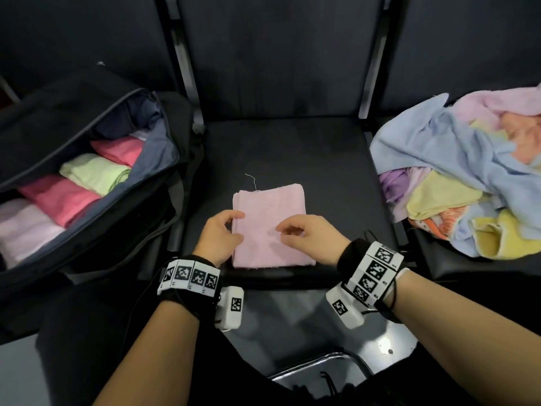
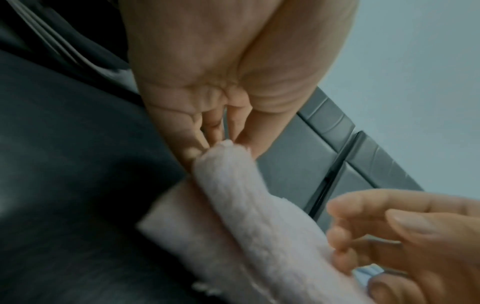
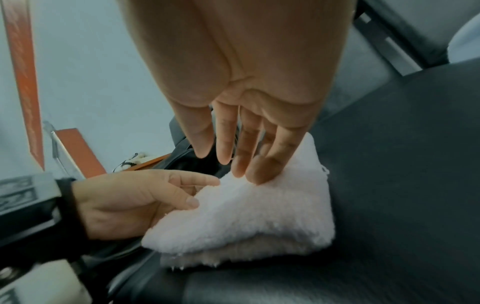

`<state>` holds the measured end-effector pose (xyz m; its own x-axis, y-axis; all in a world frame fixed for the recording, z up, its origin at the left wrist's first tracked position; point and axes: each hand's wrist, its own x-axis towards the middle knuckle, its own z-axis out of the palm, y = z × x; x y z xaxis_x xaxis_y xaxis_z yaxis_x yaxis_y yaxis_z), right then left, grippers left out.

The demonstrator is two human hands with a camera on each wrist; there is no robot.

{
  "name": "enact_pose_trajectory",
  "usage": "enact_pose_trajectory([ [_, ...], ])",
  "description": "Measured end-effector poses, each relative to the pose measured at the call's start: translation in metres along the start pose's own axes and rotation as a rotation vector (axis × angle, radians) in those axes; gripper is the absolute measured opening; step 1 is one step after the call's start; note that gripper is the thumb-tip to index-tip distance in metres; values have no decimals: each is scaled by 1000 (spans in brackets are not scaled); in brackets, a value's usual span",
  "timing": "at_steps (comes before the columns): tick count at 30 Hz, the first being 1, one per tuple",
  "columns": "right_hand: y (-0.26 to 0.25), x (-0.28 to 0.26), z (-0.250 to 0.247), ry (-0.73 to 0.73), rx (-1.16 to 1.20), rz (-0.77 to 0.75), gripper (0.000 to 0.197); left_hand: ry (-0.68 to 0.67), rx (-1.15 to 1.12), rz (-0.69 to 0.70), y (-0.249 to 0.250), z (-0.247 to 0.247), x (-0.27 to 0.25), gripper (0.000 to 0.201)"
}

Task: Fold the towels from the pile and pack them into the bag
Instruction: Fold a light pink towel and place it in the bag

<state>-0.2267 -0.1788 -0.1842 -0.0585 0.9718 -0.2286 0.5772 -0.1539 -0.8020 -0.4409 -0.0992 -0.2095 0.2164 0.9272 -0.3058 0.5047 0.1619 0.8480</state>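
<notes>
We see a pale pink towel (image 1: 270,227) folded into a flat rectangle on the dark seat, between the open black bag (image 1: 87,159), packed with folded pink, green and lilac towels, and the crumpled pastel pile (image 1: 468,171).

We find no readable words, brand names or numbers in any of the three views. The only printed marks we can make out are black-and-white square code patterns on the white blocks of the left wristband (image 1: 189,276) and the right wristband (image 1: 371,276), with one more on each small white camera box hanging below them; they carry no letters or digits we can read. The orange strip (image 3: 24,67) in the right wrist view shows faint marks, too blurred for us to read
</notes>
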Motion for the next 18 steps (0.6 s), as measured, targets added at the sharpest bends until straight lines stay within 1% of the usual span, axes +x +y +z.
enact_pose_trajectory([
  [2, 0, -2, 4, -45, -88, -17, 25, -9, 60, -27, -5, -1, 0, 50],
  [4, 2, -5, 6, -88, -157, -57, 27, 23, 158, -16, -6, 0, 0, 49],
  [7, 3, -9, 9, -111, -260, -154, 26, 127, 297, 42, -4, 3, -3, 47],
  [9, 3, -11, 12, -126, -394, -207, 25, 130, 370, 119, 0, 6, -7, 42],
  [10, 3, -12, 14, -141, -483, -223, 26, 97, 411, 169, 2, 9, -10, 38],
  [12, 5, -14, 20, -168, -667, -246, 31, -16, 481, 247, 7, 14, -16, 34],
  [14, 7, -15, 26, -150, -782, -270, 32, -158, 549, 241, 13, 20, -23, 31],
  [15, 9, -15, 29, -123, -806, -279, 31, -220, 598, 220, 15, 23, -26, 33],
  [16, 11, -15, 31, -95, -820, -286, 31, -261, 658, 198, 16, 25, -28, 39],
  [18, 15, -12, 34, -63, -827, -288, 33, -284, 745, 179, 17, 26, -30, 55],
])
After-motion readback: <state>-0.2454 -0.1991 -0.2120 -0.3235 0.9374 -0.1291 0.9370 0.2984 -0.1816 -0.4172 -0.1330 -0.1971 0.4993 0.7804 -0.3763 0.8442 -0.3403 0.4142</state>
